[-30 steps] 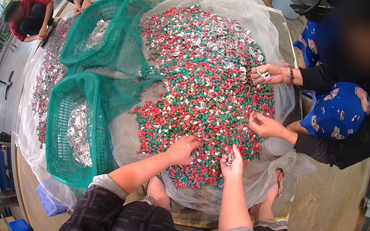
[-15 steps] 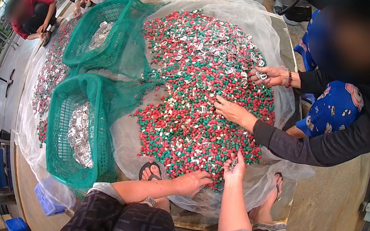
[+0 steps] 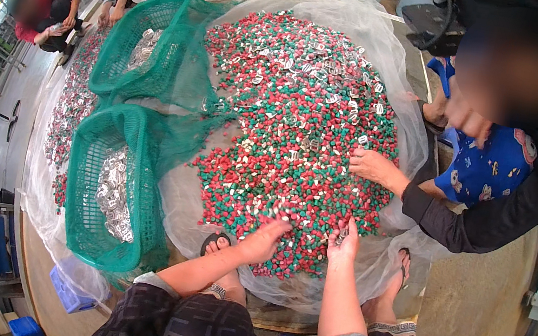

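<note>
Two hands on heap of small red, green and silver cone-shaped caps point(image 3: 291, 122), pointing every way: left hand point(image 3: 263, 238) flat, spread; right hand point(image 3: 344, 241) pinching silver piece.

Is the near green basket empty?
No. The near basket holds a heap of silvery pieces, well below its rim.

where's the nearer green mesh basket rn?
Head view, left of centre: the nearer green mesh basket sits left of the red-and-green pellet pile, just below the second green basket, holding silvery pieces.
</note>
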{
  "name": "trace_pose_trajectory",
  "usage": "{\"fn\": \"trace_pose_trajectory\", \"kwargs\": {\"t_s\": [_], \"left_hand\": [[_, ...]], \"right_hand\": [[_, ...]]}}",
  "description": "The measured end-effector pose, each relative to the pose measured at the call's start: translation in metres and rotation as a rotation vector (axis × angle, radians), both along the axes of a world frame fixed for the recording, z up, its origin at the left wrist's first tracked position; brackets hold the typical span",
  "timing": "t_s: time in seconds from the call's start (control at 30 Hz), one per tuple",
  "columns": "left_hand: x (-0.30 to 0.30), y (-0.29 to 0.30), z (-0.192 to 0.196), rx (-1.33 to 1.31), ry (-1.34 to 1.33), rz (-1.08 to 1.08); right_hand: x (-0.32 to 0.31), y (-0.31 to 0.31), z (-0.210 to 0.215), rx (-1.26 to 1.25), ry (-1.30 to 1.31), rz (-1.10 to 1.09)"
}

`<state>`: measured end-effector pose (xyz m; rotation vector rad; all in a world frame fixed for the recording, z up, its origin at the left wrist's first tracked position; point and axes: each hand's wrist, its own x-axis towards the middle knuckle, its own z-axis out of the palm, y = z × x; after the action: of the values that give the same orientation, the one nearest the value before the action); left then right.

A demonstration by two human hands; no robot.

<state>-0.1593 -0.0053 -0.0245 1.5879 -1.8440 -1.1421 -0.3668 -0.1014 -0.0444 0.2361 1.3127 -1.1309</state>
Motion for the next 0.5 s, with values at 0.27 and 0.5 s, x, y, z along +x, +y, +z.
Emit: {"fn": "trace_pose_trajectory", "kwargs": {"t_s": [0.27,0.5], "left_hand": [[0.074,-0.045,0.016,0.027,-0.184,0.342],[0.035,-0.06,0.055,-0.122,0.048,0.227]], "right_hand": [[0.009,-0.005,0.01,-0.039,0.005,0.012],[0.03,-0.013,0.042,-0.135,-0.105,0.37]]}}
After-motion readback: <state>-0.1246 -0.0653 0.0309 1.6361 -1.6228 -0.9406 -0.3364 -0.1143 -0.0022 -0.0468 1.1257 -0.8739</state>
